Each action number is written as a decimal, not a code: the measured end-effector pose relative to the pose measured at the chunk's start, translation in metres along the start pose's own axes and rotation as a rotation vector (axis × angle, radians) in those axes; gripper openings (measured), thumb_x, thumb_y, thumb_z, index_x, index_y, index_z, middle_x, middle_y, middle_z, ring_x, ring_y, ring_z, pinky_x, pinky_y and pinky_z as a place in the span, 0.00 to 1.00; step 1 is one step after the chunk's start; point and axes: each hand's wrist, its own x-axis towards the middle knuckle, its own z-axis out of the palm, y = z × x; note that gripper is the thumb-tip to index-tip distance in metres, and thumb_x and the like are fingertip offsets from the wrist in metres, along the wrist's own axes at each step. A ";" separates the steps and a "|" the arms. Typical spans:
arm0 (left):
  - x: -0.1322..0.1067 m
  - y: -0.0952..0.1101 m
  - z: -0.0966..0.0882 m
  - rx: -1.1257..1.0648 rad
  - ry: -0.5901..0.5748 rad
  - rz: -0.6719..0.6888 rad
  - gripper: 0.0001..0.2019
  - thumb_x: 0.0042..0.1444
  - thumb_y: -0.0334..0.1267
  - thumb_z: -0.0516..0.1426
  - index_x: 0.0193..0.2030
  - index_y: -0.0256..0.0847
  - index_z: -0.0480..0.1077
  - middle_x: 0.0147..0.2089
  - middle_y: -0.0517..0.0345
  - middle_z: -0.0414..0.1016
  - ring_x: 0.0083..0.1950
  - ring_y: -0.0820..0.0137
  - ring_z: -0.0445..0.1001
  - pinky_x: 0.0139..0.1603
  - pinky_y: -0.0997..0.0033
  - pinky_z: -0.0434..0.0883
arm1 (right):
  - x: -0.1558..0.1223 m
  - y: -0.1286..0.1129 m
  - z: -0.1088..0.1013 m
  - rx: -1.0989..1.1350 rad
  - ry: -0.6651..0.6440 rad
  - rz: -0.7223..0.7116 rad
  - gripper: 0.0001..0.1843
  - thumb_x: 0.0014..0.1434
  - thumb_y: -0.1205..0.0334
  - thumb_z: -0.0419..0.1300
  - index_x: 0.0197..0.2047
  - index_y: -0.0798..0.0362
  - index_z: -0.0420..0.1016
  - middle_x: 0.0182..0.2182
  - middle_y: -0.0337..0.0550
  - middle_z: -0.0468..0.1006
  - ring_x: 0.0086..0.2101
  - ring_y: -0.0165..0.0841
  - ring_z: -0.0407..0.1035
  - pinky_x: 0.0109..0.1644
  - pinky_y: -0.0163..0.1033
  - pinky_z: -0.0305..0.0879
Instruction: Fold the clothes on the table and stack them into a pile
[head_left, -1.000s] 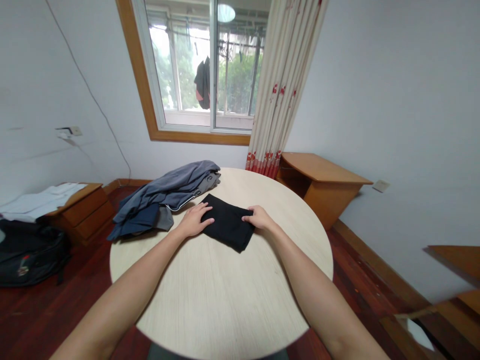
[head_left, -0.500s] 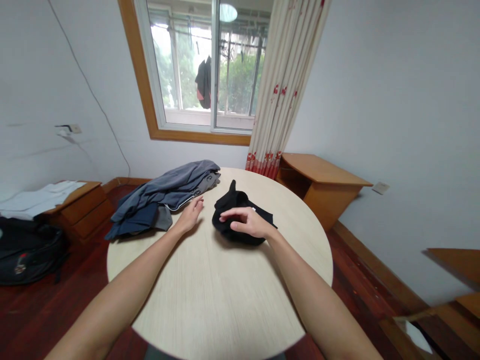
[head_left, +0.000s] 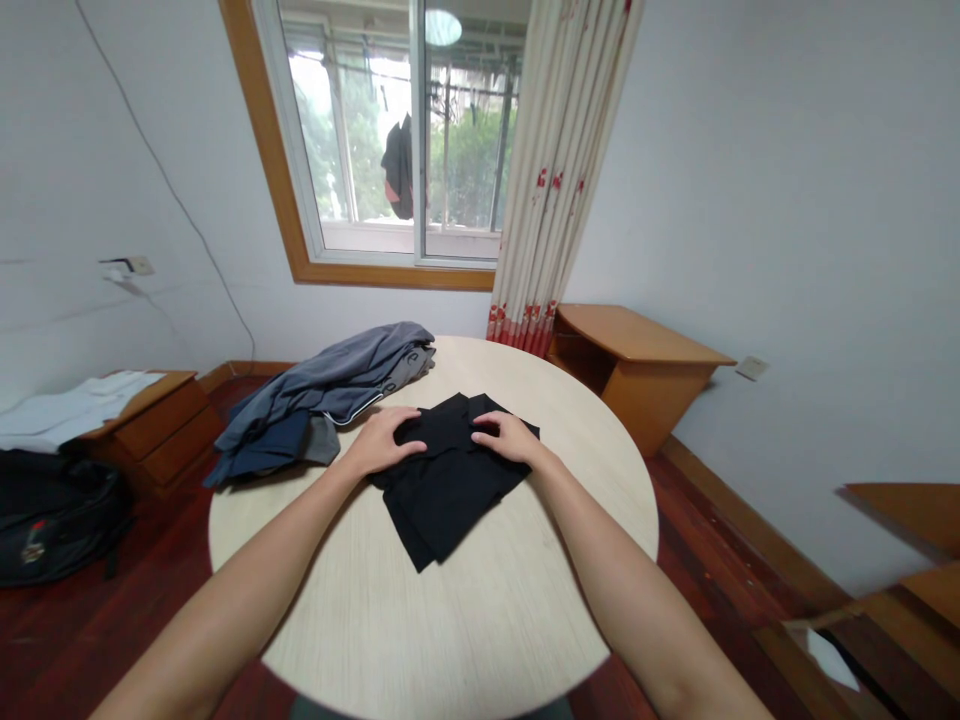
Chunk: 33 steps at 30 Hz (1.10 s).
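Observation:
A black garment (head_left: 442,490) lies loosely folded on the round pale wooden table (head_left: 420,630); its exact kind I cannot tell. At its left edge rests my left hand (head_left: 385,440), thumb and fingers apart over the cloth. My right hand (head_left: 508,438) touches the upper right part of the same garment, its fingers curved and spread from the thumb. Neither hand is wrapped around the fabric.
A heap of grey and navy clothes (head_left: 322,390) covers the table's far left. Beyond the table stand a window (head_left: 409,150), a floral curtain (head_left: 551,180) and a wooden desk (head_left: 645,350). To the left are a drawer cabinet (head_left: 176,420) and a black bag (head_left: 60,515).
The black garment was bunched up and now lies flatter, spread toward me. My left hand has come right and down onto it. The right hand stays over it, slightly higher.

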 end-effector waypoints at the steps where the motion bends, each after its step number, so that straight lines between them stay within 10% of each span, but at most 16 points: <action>1: 0.000 0.006 0.000 0.064 -0.053 0.052 0.33 0.50 0.63 0.62 0.57 0.43 0.73 0.61 0.46 0.74 0.63 0.52 0.69 0.66 0.50 0.63 | 0.000 0.000 0.001 -0.051 -0.014 -0.012 0.20 0.55 0.55 0.68 0.50 0.52 0.79 0.50 0.51 0.79 0.50 0.42 0.73 0.59 0.47 0.65; 7: 0.001 0.024 0.006 0.246 -0.255 0.093 0.16 0.58 0.53 0.59 0.43 0.44 0.77 0.53 0.49 0.76 0.54 0.55 0.73 0.57 0.53 0.68 | 0.001 0.003 0.001 -0.271 -0.046 0.098 0.31 0.51 0.55 0.71 0.57 0.54 0.74 0.55 0.55 0.74 0.54 0.46 0.69 0.60 0.49 0.62; 13: 0.002 0.027 0.005 0.176 -0.195 0.043 0.08 0.61 0.43 0.55 0.35 0.44 0.72 0.37 0.54 0.76 0.41 0.61 0.73 0.45 0.62 0.69 | 0.003 0.000 -0.001 -0.202 -0.028 0.184 0.28 0.50 0.64 0.69 0.56 0.51 0.75 0.49 0.50 0.79 0.48 0.43 0.73 0.53 0.45 0.67; 16: 0.004 0.023 -0.006 0.024 0.044 -0.049 0.11 0.63 0.44 0.51 0.34 0.44 0.69 0.36 0.56 0.75 0.38 0.63 0.73 0.43 0.64 0.69 | 0.003 0.003 -0.012 -0.155 0.162 0.186 0.21 0.52 0.64 0.66 0.51 0.49 0.77 0.46 0.46 0.81 0.47 0.42 0.73 0.53 0.45 0.67; 21: 0.007 -0.001 -0.038 -0.088 0.786 -0.173 0.14 0.67 0.49 0.47 0.38 0.43 0.65 0.38 0.56 0.72 0.42 0.66 0.71 0.45 0.67 0.69 | 0.000 0.026 -0.040 -0.089 0.666 0.208 0.17 0.55 0.62 0.59 0.49 0.51 0.77 0.45 0.49 0.80 0.46 0.42 0.73 0.54 0.47 0.67; 24: 0.005 -0.011 -0.052 -0.063 1.018 -0.143 0.15 0.67 0.52 0.47 0.41 0.42 0.64 0.41 0.54 0.70 0.45 0.67 0.71 0.50 0.66 0.69 | -0.002 0.042 -0.043 -0.048 0.737 0.256 0.19 0.54 0.60 0.59 0.50 0.53 0.76 0.45 0.51 0.80 0.46 0.43 0.72 0.54 0.48 0.67; 28: 0.002 -0.002 -0.053 0.043 0.929 -0.011 0.13 0.66 0.49 0.49 0.43 0.41 0.66 0.44 0.50 0.72 0.49 0.63 0.72 0.54 0.61 0.69 | -0.003 0.044 -0.032 -0.093 0.539 0.317 0.21 0.55 0.59 0.61 0.52 0.52 0.75 0.45 0.50 0.80 0.48 0.43 0.72 0.55 0.50 0.67; 33: 0.001 0.023 -0.031 0.114 0.390 0.080 0.13 0.66 0.46 0.49 0.43 0.42 0.71 0.46 0.50 0.77 0.51 0.61 0.73 0.57 0.57 0.68 | -0.001 0.022 -0.013 -0.069 0.304 0.183 0.23 0.54 0.63 0.63 0.54 0.52 0.75 0.47 0.50 0.79 0.49 0.42 0.72 0.57 0.49 0.65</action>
